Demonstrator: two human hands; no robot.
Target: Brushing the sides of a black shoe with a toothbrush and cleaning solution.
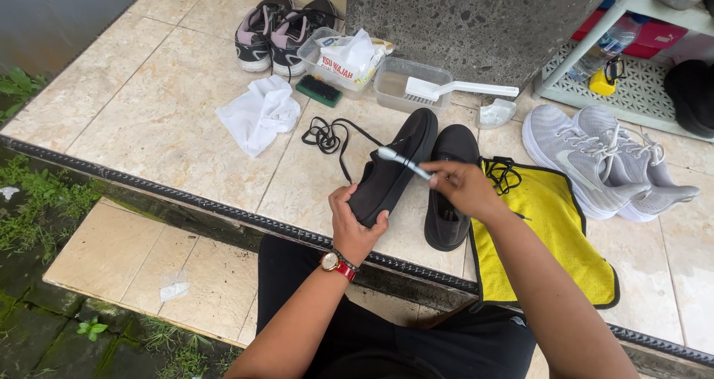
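The black shoe (390, 167) was plain, dark and matte, without its lace, tipped up on its side over the tiled floor (149, 104) at the edge of the step. The left hand (355, 223) was closed around its heel end, thumb over the rim, holding it off the tiles. The right hand (465, 189) pinched a toothbrush (401, 159), fingers curled shut on the handle, the white head touching the shoe's upper edge near the opening.

Just beside it stood the second black shoe (448, 193), flat on the tiles, its heel resting on a yellow cloth (554, 230) with black trim. A loose black lace (327, 135) lay behind the held shoe; another lace (506, 172) sat bunched on the cloth. Farther off lay a white rag (259, 113), a clear tub (405, 89) holding a white brush (454, 90), a pair of grey trainers (602, 159) and a dark pair (282, 31).

The held shoe's sole and toe faced away and could not be made out. The right hand hid most of the toothbrush handle.
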